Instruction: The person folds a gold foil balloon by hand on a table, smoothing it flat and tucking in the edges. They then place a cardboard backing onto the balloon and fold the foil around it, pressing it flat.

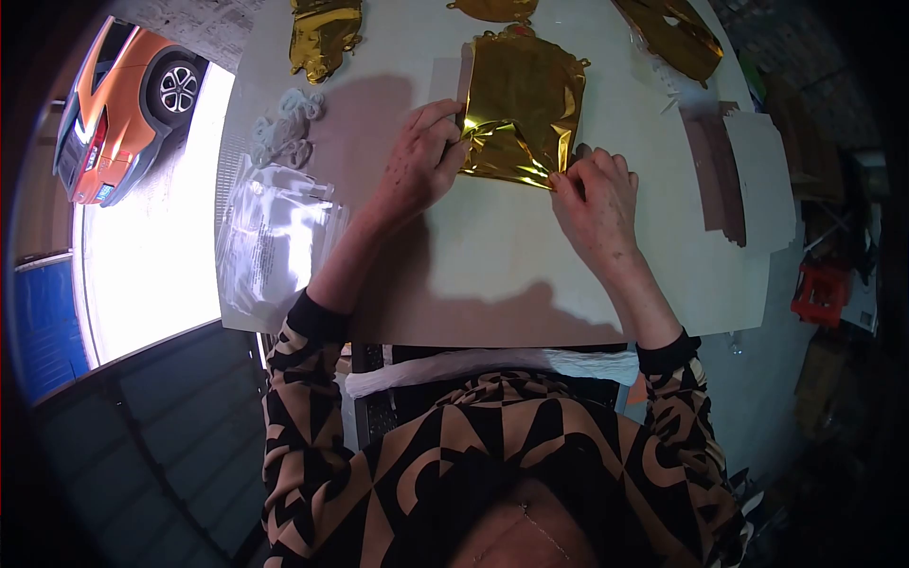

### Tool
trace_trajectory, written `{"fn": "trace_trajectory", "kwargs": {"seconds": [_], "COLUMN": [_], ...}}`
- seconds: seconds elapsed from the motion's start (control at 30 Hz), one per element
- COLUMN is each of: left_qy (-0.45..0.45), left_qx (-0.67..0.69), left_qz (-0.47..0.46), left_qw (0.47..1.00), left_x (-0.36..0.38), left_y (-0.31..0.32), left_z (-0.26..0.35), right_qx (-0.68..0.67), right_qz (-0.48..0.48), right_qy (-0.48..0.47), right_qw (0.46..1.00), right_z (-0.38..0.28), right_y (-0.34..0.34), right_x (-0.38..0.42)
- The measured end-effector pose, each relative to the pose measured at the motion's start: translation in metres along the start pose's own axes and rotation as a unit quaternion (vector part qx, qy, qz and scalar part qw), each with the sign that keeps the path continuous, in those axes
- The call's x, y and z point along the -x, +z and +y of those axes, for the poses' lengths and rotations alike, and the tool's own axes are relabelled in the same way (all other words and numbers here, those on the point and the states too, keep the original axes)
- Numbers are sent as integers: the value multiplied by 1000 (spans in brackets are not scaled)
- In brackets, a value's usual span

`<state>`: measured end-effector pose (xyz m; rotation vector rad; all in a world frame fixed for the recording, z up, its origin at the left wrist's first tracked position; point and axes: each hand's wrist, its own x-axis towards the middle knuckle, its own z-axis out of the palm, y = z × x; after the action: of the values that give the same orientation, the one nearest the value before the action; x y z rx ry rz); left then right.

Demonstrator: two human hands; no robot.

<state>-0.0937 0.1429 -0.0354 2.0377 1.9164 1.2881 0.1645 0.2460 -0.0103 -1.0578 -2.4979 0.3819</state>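
Observation:
A flat, shiny gold foil balloon lies on the pale table in front of me, with small tabs along its outline and creases near its lower edge. My left hand grips its left edge, fingers curled and the thumb at the foil. At the lower right corner, my right hand pinches the foil between thumb and fingers. Under the balloon's left side, a strip of card partly shows.
More gold foil pieces lie at the far left, far middle and far right. White ribbon coils and clear plastic bags are on the left. White sheets lie right, on the table.

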Motion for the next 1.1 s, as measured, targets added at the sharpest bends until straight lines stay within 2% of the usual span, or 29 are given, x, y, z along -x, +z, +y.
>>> {"fn": "trace_trajectory", "kwargs": {"seconds": [0.3, 0.47, 0.6, 0.8, 1.1], "left_qy": [7, -45, -34, -70, -76], "left_qx": [-22, -17, -44, -26, -27], "left_qz": [11, 27, 46, -42, -51], "left_qw": [1000, 998, 997, 996, 995], "left_x": [-1, -1, 3, 17, 25], "left_y": [0, 1, 1, -20, -16], "left_z": [8, 16, 12, 26, 15], "right_qx": [24, 27, 30, 38, 57], "right_qz": [-21, -32, -31, -36, -48], "right_qy": [-18, -25, -30, -37, -49], "right_qw": [999, 999, 999, 998, 996], "right_z": [0, 0, 1, 2, 4], "right_y": [-2, -2, 0, -1, 0], "right_x": [-4, -7, -7, -7, -8]}}
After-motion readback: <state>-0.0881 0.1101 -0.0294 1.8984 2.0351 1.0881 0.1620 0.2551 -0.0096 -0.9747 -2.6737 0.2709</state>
